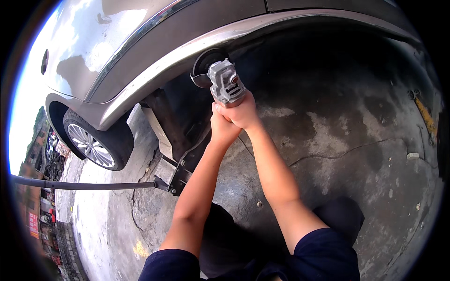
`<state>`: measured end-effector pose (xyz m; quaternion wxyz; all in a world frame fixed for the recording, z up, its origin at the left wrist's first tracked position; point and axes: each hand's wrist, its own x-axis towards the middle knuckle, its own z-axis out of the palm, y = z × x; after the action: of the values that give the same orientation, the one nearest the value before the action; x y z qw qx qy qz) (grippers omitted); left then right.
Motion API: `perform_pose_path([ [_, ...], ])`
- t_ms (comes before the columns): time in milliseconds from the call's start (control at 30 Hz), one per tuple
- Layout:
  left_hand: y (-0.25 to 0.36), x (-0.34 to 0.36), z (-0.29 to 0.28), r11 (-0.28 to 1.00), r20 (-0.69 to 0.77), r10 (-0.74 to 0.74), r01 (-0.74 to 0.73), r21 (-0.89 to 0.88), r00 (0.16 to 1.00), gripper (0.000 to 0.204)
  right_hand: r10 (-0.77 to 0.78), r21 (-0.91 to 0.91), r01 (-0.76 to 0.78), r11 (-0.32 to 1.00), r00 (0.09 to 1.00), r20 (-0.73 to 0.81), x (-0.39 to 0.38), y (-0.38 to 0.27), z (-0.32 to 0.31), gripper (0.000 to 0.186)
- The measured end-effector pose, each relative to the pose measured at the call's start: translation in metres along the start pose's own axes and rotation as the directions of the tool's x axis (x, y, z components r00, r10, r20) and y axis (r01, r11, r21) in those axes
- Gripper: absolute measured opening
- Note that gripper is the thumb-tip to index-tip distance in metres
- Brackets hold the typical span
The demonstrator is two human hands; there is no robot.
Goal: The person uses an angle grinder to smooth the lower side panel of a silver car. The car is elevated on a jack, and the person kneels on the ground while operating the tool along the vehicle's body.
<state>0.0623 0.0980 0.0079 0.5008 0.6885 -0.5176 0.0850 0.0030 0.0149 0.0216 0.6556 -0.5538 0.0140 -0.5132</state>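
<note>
Stained concrete [323, 136] spreads beside the car [234, 23]. By the car's lower edge I see the grinder [226, 84], my left hand [225, 127] and right hand [243, 112] clasped together around its body. I judge it hard, front-heavy and apt to twist; best gripped there, well back from the disc [206, 61].

The left hand [222, 125] and right hand [242, 112] hide the grip of the grinder [226, 82] from me; my view crops the car [201, 28].
</note>
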Motion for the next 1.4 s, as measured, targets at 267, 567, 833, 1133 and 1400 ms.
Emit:
perform_pose_path([
  [267,0.008,0.006,-0.003,0.998,0.053,-0.053,0.054,-0.021,0.997,0.059,-0.022,0.064,0.022,0.998,1.0,0.001,0.007,-0.013,-0.006,0.045],
  [567,0.003,0.007,0.001,0.994,0.069,-0.106,0.107,-0.018,0.992,0.059,-0.016,0.069,0.016,0.997,1.0,-0.002,0.004,-0.012,-0.007,0.041],
  [833,0.007,0.0,0.007,0.997,-0.035,-0.072,0.073,0.028,0.997,0.058,0.02,0.161,-0.035,0.986,0.995,0.094,0.006,0.007,-0.014,0.04],
  [1133,0.007,-0.006,0.005,0.993,-0.025,-0.12,0.12,0.012,0.992,0.054,0.025,0.207,-0.041,0.977,0.997,0.079,0.003,0.008,-0.013,0.031],
  [1400,-0.001,-0.01,0.007,0.98,0.022,-0.19,0.189,0.061,0.981,0.057,0.115,0.202,-0.125,0.971,0.992,0.06,-0.001,0.022,-0.012,0.038],
])
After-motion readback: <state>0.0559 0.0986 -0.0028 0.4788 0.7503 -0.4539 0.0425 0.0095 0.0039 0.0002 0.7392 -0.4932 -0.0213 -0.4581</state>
